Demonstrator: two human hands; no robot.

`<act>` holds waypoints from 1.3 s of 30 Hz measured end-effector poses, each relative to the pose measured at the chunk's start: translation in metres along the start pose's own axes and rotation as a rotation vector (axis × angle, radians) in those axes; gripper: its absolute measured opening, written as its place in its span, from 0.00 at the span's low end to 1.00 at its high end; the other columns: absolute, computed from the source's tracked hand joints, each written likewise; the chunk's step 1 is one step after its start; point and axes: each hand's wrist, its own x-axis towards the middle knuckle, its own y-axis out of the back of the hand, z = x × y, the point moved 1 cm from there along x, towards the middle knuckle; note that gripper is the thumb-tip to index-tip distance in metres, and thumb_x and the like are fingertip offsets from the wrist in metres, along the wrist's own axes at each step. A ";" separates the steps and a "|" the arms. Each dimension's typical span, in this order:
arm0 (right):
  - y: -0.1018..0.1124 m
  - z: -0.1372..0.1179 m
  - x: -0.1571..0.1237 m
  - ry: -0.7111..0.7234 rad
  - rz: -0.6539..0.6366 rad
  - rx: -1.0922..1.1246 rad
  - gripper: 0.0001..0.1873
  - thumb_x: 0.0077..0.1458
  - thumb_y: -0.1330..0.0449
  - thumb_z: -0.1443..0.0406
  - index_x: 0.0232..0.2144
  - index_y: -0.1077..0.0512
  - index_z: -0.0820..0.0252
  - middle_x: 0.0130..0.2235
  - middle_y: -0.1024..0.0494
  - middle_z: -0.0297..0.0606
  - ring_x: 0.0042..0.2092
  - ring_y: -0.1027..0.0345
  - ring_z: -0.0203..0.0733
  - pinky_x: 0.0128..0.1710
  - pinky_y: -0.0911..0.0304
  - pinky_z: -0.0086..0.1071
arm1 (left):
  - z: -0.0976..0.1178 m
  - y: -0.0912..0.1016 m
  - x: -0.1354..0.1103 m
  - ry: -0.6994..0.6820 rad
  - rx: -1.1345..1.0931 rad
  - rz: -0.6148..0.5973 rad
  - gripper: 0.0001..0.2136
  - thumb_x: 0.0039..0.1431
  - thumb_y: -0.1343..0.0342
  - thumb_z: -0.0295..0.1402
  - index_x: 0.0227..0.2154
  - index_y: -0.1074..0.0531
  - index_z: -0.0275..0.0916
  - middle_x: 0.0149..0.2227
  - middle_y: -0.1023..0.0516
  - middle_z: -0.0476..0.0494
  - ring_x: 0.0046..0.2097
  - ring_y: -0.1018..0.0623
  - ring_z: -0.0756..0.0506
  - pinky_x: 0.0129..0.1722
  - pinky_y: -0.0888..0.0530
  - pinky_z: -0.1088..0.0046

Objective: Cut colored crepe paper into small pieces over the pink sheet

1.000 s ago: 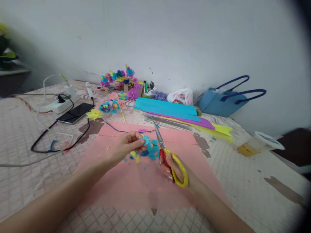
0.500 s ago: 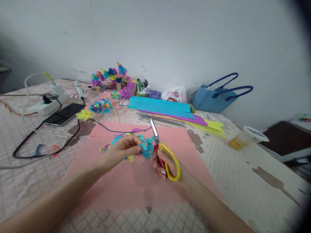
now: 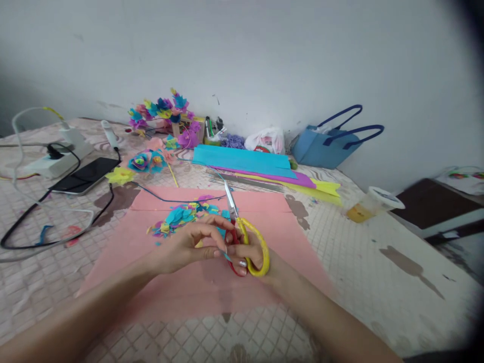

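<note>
My left hand is closed, pinching a small piece of blue paper between thumb and fingertips. My right hand is wrapped round scissors with one yellow and one red handle; their blades point up and away and look closed. The fingers of both hands meet, or nearly so, at the blue piece. Under them lies a pink paper sheet. Blue, yellow and purple paper scraps are heaped on it behind my left hand, which partly hides them.
Blue paper and other coloured sheets lie behind. Paper flowers, a phone, cables and a power strip are at left. A blue bag and a plastic tub stand at right. A dark wire crosses the sheet.
My hands have come together, the left moving right and down with the blue piece towards my right fingers. The whole view has shifted slightly.
</note>
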 end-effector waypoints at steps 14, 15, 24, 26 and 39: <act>0.000 -0.001 -0.004 0.132 0.302 -0.192 0.13 0.41 0.36 0.62 0.28 0.37 0.58 0.22 0.35 0.23 0.16 0.46 0.26 0.12 0.45 0.21 | -0.004 -0.004 0.000 0.166 -0.106 0.207 0.07 0.60 0.44 0.35 0.39 0.28 0.40 0.43 0.27 0.42 0.48 0.27 0.43 0.45 0.28 0.68; 0.000 -0.002 -0.005 0.154 0.345 -0.218 0.14 0.42 0.36 0.62 0.28 0.37 0.58 0.23 0.34 0.24 0.16 0.44 0.26 0.12 0.44 0.21 | -0.006 -0.006 0.000 0.203 -0.121 0.243 0.08 0.62 0.46 0.37 0.38 0.28 0.40 0.41 0.27 0.43 0.46 0.27 0.43 0.43 0.28 0.68; 0.005 0.005 -0.004 0.225 0.434 -0.270 0.15 0.46 0.36 0.60 0.29 0.39 0.57 0.24 0.36 0.24 0.19 0.43 0.28 0.15 0.42 0.22 | -0.018 -0.021 0.004 0.228 -0.199 0.280 0.12 0.53 0.38 0.38 0.35 0.31 0.37 0.29 0.28 0.48 0.31 0.28 0.48 0.30 0.31 0.73; 0.004 0.005 -0.004 0.221 0.442 -0.283 0.15 0.46 0.36 0.60 0.29 0.39 0.57 0.24 0.37 0.24 0.19 0.42 0.28 0.15 0.41 0.22 | -0.018 -0.020 0.004 0.238 -0.204 0.298 0.11 0.53 0.38 0.36 0.34 0.32 0.37 0.28 0.28 0.49 0.30 0.27 0.49 0.30 0.31 0.73; 0.001 0.002 -0.005 0.123 0.359 -0.341 0.20 0.42 0.33 0.56 0.29 0.39 0.58 0.25 0.38 0.23 0.17 0.45 0.26 0.12 0.44 0.21 | -0.026 -0.016 0.001 0.223 -0.117 0.257 0.12 0.53 0.39 0.33 0.37 0.35 0.38 0.23 0.31 0.54 0.25 0.29 0.51 0.25 0.35 0.74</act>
